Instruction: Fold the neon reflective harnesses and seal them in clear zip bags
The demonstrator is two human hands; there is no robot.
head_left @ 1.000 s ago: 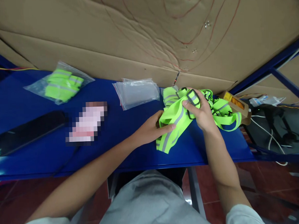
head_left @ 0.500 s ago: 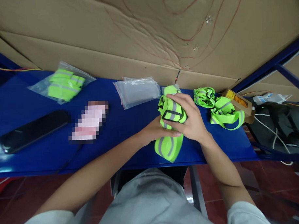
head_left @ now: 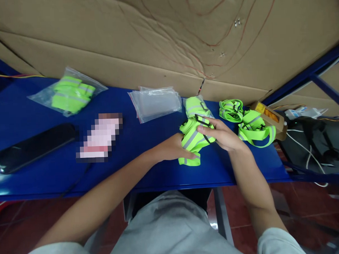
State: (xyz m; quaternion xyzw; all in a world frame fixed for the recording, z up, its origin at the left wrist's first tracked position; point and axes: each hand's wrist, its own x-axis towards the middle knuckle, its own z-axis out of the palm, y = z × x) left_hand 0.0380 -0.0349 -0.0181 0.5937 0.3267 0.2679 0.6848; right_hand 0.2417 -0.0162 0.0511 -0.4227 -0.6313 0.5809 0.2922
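Note:
A lime-green reflective strap [head_left: 191, 135] with grey stripes and a black buckle is bunched between both hands above the table. My left hand [head_left: 177, 146] grips it from the left, thumb across its lower part; its other fingers are hidden under the fabric. My right hand [head_left: 221, 133] holds the right side by the black buckle, thumb on top. A short loop of the strap hangs below the left thumb. Just behind lies another folded green strap [head_left: 196, 105], with clear plastic at its right edge.
Clear zip bags [head_left: 157, 103] lie flat at the back of the blue table [head_left: 131, 143]. A bagged green strap [head_left: 71, 97], a black case [head_left: 35, 148] and a blurred-out rectangle [head_left: 100, 137] are on the left. Rolled straps [head_left: 231, 110] and a small cardboard box [head_left: 275, 117] stand at the right.
My right hand has turned and slid off the top of the bundle to its right side. The hanging loop is shorter, and the strap behind shows more.

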